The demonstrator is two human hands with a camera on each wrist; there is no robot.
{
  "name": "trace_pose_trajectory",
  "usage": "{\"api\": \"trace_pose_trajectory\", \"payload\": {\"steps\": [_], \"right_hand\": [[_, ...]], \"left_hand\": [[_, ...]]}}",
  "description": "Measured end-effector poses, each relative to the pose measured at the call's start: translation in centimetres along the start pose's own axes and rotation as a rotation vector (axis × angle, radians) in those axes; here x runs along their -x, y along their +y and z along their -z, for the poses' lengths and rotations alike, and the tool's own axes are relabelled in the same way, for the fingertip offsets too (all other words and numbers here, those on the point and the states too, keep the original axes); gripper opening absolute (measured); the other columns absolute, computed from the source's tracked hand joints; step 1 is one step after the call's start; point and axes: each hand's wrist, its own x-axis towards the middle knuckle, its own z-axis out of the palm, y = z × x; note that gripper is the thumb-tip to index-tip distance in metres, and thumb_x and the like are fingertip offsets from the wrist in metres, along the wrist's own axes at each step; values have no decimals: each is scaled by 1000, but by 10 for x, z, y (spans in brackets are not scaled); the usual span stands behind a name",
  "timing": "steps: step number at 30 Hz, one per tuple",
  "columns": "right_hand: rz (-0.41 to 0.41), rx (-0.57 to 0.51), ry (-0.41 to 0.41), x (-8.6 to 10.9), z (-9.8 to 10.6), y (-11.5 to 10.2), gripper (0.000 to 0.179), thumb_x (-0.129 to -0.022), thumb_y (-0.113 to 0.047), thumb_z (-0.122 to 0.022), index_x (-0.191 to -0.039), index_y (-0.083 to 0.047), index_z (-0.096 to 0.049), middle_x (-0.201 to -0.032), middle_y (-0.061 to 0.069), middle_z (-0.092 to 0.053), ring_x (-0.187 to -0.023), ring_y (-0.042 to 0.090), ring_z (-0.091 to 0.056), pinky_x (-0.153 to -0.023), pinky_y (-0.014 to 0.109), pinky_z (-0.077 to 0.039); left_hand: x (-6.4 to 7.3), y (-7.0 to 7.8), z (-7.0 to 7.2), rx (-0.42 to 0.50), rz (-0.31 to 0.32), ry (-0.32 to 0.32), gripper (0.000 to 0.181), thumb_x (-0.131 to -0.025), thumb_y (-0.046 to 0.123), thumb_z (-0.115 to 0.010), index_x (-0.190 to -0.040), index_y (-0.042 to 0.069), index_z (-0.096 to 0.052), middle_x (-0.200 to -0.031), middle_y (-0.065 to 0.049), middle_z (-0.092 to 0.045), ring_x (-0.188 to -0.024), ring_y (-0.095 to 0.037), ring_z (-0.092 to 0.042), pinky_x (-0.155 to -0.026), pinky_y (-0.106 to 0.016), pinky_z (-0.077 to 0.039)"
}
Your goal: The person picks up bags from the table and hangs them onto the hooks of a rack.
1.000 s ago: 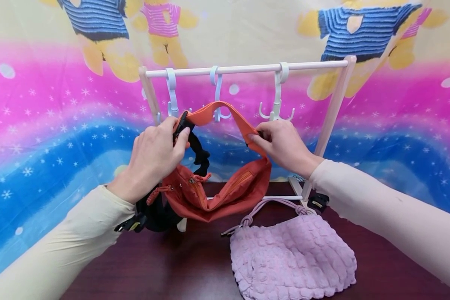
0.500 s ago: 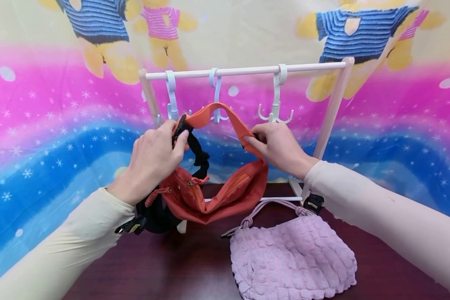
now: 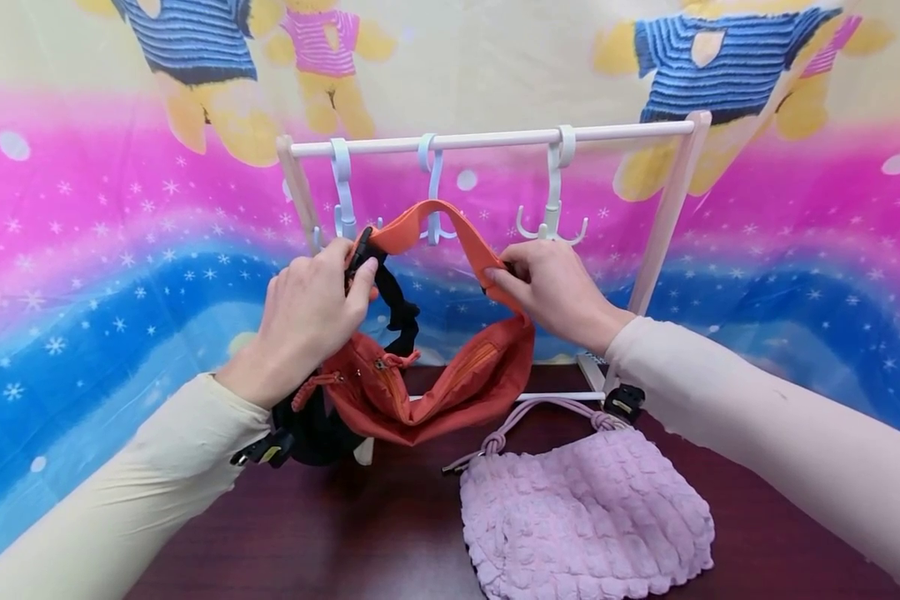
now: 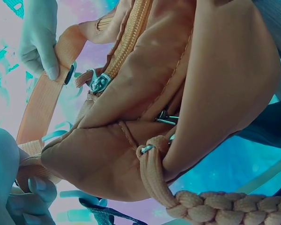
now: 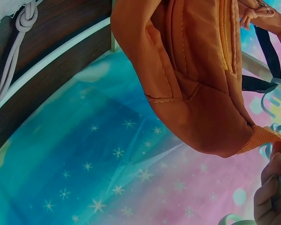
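Note:
An orange waist bag (image 3: 435,408) hangs in the air between my two hands, its zipped pockets facing me. My left hand (image 3: 300,308) grips the left end of its strap by a black buckle (image 3: 363,250); a black strap (image 3: 399,308) dangles beside it. With thumb and fingers, my right hand (image 3: 562,287) pinches the orange strap (image 3: 450,218) on the right. Between the hands the strap arches up in front of the middle hook (image 3: 435,187). A braided zip pull (image 4: 215,204) shows large in the left wrist view. The right wrist view has the bag's underside (image 5: 201,122).
Behind the bag stands a rack with a white rail (image 3: 495,139) and wooden posts (image 3: 667,217). A left hook (image 3: 342,187) and a right hook (image 3: 553,196) also hang there. A pink quilted handbag (image 3: 585,517) lies on the dark table (image 3: 307,533).
My right hand has shifted slightly left with its end of the strap. The left hand stays almost still, and the bag keeps nearly the same place.

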Motion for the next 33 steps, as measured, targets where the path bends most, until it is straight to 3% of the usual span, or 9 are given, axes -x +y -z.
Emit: {"api": "trace_pose_trajectory", "payload": {"steps": [15, 33], "right_hand": [[-2, -3, -27, -2, -4, -1, 18, -97, -21, -69, -106, -8, -77, -82, 8, -74, -69, 19, -63, -63, 33, -50], [-19, -2, -39, -1, -6, -1, 19, -96, -23, -70, -107, -8, -76, -82, 7, -74, -69, 19, -63, -65, 34, -50]], "left_hand": [[-1, -3, -2, -17, 3, -22, 36, -106, 38, -47, -114, 6, -61, -79, -6, -72, -61, -24, -58, -56, -39, -43], [-2, -2, -5, -22, 15, -35, 35, -106, 38, -48, -114, 6, -61, -75, -8, -68, -58, -24, -57, -56, -40, -45]]}}
